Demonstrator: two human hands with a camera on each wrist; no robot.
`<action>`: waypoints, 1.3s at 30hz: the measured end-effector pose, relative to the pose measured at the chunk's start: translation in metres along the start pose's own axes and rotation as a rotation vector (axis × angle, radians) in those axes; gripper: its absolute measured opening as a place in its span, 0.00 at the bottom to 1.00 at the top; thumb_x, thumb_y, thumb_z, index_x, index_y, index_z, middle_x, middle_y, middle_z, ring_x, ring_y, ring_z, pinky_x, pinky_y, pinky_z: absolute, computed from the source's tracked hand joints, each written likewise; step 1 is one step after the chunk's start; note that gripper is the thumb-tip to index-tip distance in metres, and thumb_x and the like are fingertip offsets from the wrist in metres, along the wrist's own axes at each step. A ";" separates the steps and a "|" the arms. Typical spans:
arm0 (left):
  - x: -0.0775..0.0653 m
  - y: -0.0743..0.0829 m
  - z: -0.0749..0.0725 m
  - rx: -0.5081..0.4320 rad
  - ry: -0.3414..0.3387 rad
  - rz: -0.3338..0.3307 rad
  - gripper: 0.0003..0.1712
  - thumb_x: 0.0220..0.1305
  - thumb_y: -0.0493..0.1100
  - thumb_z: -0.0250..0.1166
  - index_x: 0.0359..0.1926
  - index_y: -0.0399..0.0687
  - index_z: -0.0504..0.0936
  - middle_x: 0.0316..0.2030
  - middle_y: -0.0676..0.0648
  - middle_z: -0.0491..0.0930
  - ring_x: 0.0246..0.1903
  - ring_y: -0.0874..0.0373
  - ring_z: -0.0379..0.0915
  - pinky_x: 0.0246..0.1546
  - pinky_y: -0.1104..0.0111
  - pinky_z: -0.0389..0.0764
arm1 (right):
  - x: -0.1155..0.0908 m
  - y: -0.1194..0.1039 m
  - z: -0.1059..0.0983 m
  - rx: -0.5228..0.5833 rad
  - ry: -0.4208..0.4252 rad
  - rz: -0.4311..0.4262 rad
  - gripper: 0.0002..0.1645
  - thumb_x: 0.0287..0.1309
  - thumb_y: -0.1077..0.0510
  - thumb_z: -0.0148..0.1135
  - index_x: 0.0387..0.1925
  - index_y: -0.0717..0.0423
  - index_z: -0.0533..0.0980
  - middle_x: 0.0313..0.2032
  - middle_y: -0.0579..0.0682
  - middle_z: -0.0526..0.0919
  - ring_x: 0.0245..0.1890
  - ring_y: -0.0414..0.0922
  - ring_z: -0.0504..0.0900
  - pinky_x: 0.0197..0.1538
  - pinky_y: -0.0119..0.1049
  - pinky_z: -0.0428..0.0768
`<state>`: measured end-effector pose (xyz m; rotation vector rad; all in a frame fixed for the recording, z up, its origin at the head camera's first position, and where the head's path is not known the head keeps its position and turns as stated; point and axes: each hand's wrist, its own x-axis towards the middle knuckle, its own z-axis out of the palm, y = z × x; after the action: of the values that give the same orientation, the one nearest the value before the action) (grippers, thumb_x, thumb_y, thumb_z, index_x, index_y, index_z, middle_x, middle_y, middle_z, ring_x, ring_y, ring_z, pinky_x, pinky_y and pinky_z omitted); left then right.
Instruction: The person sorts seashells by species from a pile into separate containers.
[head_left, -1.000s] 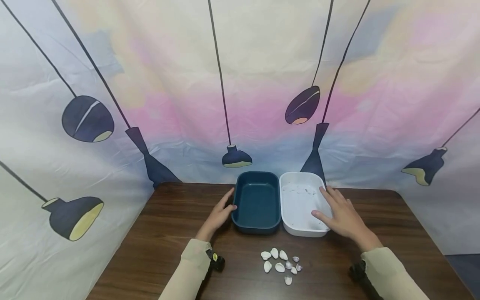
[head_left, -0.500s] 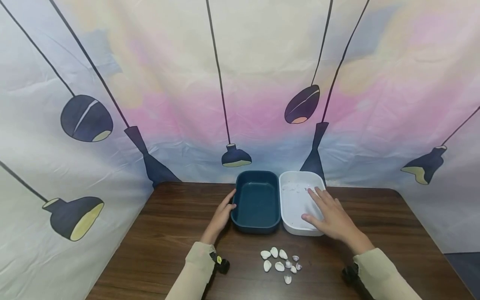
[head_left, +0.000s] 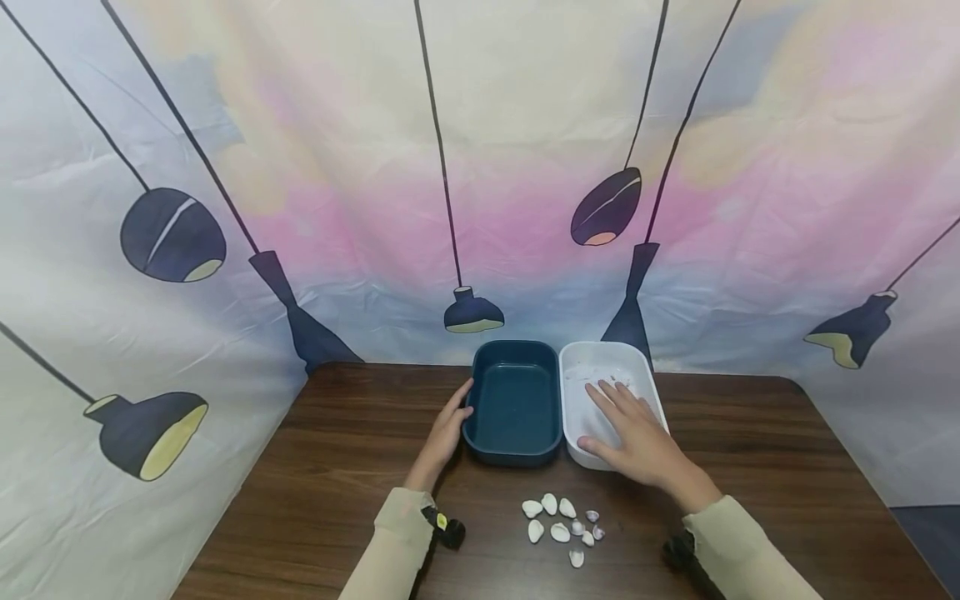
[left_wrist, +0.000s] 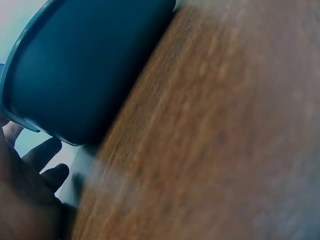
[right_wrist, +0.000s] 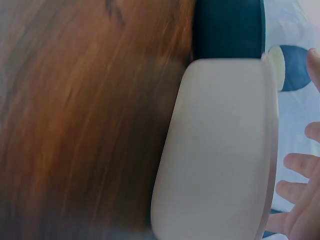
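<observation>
A dark teal rectangular dish [head_left: 517, 404] and a white one [head_left: 600, 358] stand side by side at the back of the table. My left hand [head_left: 441, 433] lies against the teal dish's left side, fingers extended, thumb at the rim. In the left wrist view its fingers [left_wrist: 42, 155] show beside the teal wall. Spread over the white dish is my right hand [head_left: 637, 442], holding nothing. From the right wrist view, its fingers [right_wrist: 300, 162] are above the white rim. In front of the dishes lie several white shells [head_left: 559, 532] and several small purplish shells [head_left: 597, 532].
The dishes stand on a dark wooden table [head_left: 315, 467]. Close behind its back edge hangs a cloth [head_left: 360, 208] printed with lamps. Small dark specks show on the white dish's floor.
My right hand has moved left, from the white dish's right rim to over its middle. The left hand stays at the teal dish, its wrist shifting slightly right. Shells and dishes look unmoved.
</observation>
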<state>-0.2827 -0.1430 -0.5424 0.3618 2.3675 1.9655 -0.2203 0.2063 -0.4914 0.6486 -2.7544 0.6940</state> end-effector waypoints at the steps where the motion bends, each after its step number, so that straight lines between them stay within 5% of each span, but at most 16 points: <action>1: -0.001 0.000 0.000 -0.006 -0.002 0.000 0.32 0.82 0.37 0.46 0.83 0.42 0.58 0.82 0.38 0.52 0.82 0.37 0.41 0.77 0.36 0.48 | 0.000 -0.002 0.001 0.000 0.002 -0.013 0.52 0.65 0.35 0.69 0.81 0.53 0.62 0.78 0.64 0.64 0.77 0.70 0.58 0.72 0.76 0.56; 5: -0.003 -0.002 0.000 -0.029 0.000 -0.003 0.32 0.82 0.37 0.46 0.83 0.42 0.57 0.82 0.37 0.52 0.82 0.37 0.41 0.77 0.35 0.47 | 0.001 -0.012 0.005 -0.007 0.006 -0.063 0.52 0.65 0.36 0.70 0.81 0.52 0.63 0.76 0.63 0.66 0.76 0.69 0.61 0.71 0.75 0.60; 12: -0.003 -0.003 -0.001 0.014 0.005 0.013 0.31 0.84 0.39 0.45 0.83 0.43 0.57 0.82 0.39 0.54 0.82 0.40 0.41 0.78 0.40 0.25 | 0.001 -0.029 0.012 0.023 -0.027 -0.108 0.51 0.66 0.35 0.69 0.81 0.50 0.63 0.77 0.61 0.67 0.77 0.67 0.61 0.72 0.75 0.59; 18: -0.003 -0.002 -0.001 0.046 -0.002 0.002 0.31 0.85 0.39 0.44 0.83 0.43 0.57 0.82 0.39 0.53 0.82 0.40 0.41 0.78 0.42 0.24 | 0.000 -0.044 0.017 0.045 -0.080 -0.156 0.48 0.68 0.38 0.68 0.82 0.50 0.62 0.77 0.61 0.65 0.79 0.66 0.58 0.72 0.71 0.63; 21: -0.010 0.016 0.000 0.051 -0.011 0.004 0.30 0.85 0.39 0.44 0.83 0.40 0.57 0.82 0.37 0.54 0.81 0.37 0.42 0.78 0.40 0.25 | 0.000 -0.052 0.018 0.075 -0.113 -0.184 0.45 0.70 0.45 0.69 0.81 0.51 0.63 0.78 0.61 0.64 0.79 0.64 0.57 0.72 0.65 0.69; 25: -0.011 0.013 0.000 0.055 -0.006 0.017 0.30 0.85 0.42 0.46 0.83 0.43 0.59 0.81 0.39 0.55 0.81 0.39 0.44 0.79 0.41 0.26 | 0.001 -0.060 0.018 0.103 -0.140 -0.223 0.41 0.71 0.54 0.68 0.80 0.52 0.65 0.77 0.61 0.65 0.79 0.62 0.60 0.70 0.61 0.72; 28: -0.003 -0.005 0.000 0.064 0.007 0.014 0.31 0.86 0.43 0.46 0.83 0.47 0.58 0.82 0.42 0.55 0.82 0.41 0.44 0.79 0.43 0.25 | 0.002 -0.064 0.019 0.112 -0.147 -0.253 0.39 0.70 0.57 0.66 0.79 0.53 0.67 0.76 0.61 0.67 0.76 0.60 0.65 0.69 0.60 0.75; 39: -0.017 0.036 -0.005 0.069 -0.061 0.038 0.30 0.85 0.36 0.44 0.81 0.35 0.58 0.80 0.34 0.55 0.81 0.35 0.45 0.78 0.37 0.28 | 0.000 -0.075 0.026 0.105 -0.146 -0.367 0.29 0.67 0.64 0.67 0.69 0.57 0.77 0.63 0.53 0.80 0.62 0.49 0.80 0.58 0.47 0.84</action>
<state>-0.2614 -0.1456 -0.5086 0.4663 2.4125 1.8637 -0.1880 0.1346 -0.4844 1.2316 -2.6259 0.7321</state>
